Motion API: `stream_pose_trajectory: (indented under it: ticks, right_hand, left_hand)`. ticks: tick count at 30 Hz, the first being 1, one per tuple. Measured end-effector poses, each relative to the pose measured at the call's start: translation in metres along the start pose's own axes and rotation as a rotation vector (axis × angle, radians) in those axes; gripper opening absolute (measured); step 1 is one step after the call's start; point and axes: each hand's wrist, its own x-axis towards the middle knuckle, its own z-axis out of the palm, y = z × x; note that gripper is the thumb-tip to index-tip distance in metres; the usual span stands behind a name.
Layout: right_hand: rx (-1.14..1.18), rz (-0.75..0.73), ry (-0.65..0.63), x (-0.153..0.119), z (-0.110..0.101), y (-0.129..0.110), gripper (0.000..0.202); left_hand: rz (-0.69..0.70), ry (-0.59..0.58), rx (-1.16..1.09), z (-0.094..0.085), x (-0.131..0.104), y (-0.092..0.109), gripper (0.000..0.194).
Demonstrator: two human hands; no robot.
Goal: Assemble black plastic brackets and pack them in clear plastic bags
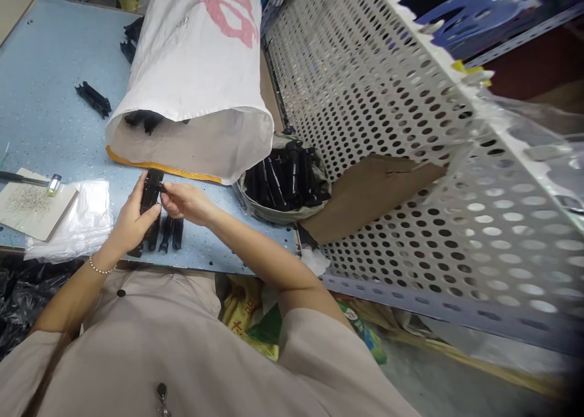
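My left hand (130,219) is wrapped round a long black plastic part (152,186), held upright above the table's front edge. The fingers of my right hand (185,203) pinch at the right side of that same part; whether a smaller piece sits between them is too small to tell. Just below my hands, several black bar-shaped parts (171,233) lie side by side on the blue table (55,46). Behind them a white woven sack (196,58) lies with its mouth towards me, black parts (145,120) showing inside.
A round bag-lined container (287,180) full of black parts stands right of the sack. To the left are a board with tiny pieces (34,204), a screwdriver (22,178) and clear plastic bags (91,213). A perforated white panel (387,101) walls off the right side.
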Motion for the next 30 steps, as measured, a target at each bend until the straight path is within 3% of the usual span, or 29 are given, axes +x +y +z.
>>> stream_pose_trajectory:
  ticks: [5, 7, 11, 13, 17, 19, 25, 27, 30]
  right_hand:
    - [-0.459, -0.215, 0.096, 0.001, -0.026, -0.013, 0.047]
    - [-0.421, -0.191, 0.057, 0.002, -0.026, -0.015, 0.048]
    - [-0.08, -0.006, 0.01, 0.002, -0.012, -0.015, 0.061]
    - [-0.023, 0.029, -0.028, 0.001, -0.008, -0.014, 0.064]
    - [-0.34, -0.153, 0.136, 0.001, -0.015, -0.014, 0.056]
    - [-0.505, -0.228, 0.157, 0.003, -0.017, -0.013, 0.054]
    - [-0.369, -0.06, 0.145, -0.001, 0.001, -0.012, 0.057]
    - [-0.495, -0.155, 0.101, -0.01, 0.013, -0.011, 0.06]
    - [-0.757, -0.449, -0.034, -0.024, 0.031, -0.008, 0.05]
  left_hand:
    - [-0.205, -0.071, -0.205, -0.003, -0.002, 0.01, 0.078]
    - [-0.206, -0.068, -0.206, 0.0, -0.003, 0.013, 0.078]
    - [-0.091, 0.035, -0.093, 0.002, -0.005, 0.011, 0.082]
    - [-0.09, 0.021, -0.114, 0.0, -0.005, 0.009, 0.081]
    - [-0.183, -0.024, -0.243, -0.004, -0.004, 0.011, 0.076]
    - [-0.21, -0.015, -0.272, -0.002, -0.004, 0.015, 0.075]
    - [-0.206, 0.07, -0.319, -0.004, 0.003, 0.014, 0.064]
    - [-0.206, 0.118, -0.345, -0.009, 0.006, 0.012, 0.056]
    - [-0.222, 0.14, -0.369, -0.015, 0.01, 0.01, 0.047]
